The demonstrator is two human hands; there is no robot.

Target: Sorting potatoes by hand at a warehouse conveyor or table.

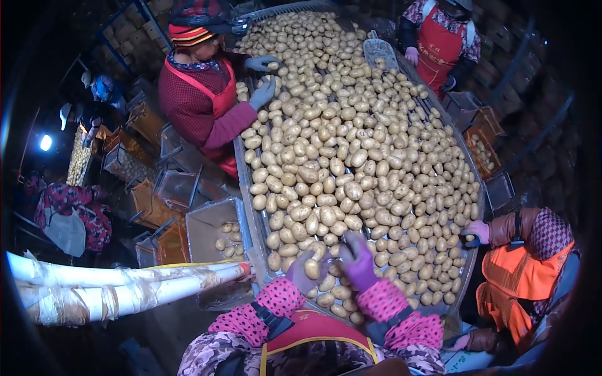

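Observation:
Many pale yellow potatoes [328,215] cover the long sorting table [252,221] in front of me. My left hand [301,272], in a purple glove, is at the table's near end with its fingers around a potato [312,269]. A second potato [317,249] lies against those fingers. Just to the right, my right hand [358,263], also gloved in purple, reaches palm-in over the potatoes. Its fingertips are dark and blurred, so whether it grips anything is unclear. Both forearms wear pink dotted sleeve covers.
Co-workers stand on the left [202,103], far right [439,47] and near right [522,277]. A clear scoop [380,52] rests on the potatoes. A crate [207,235] holding some potatoes stands left of the table. White wrapped pipes [117,291] jut in at lower left.

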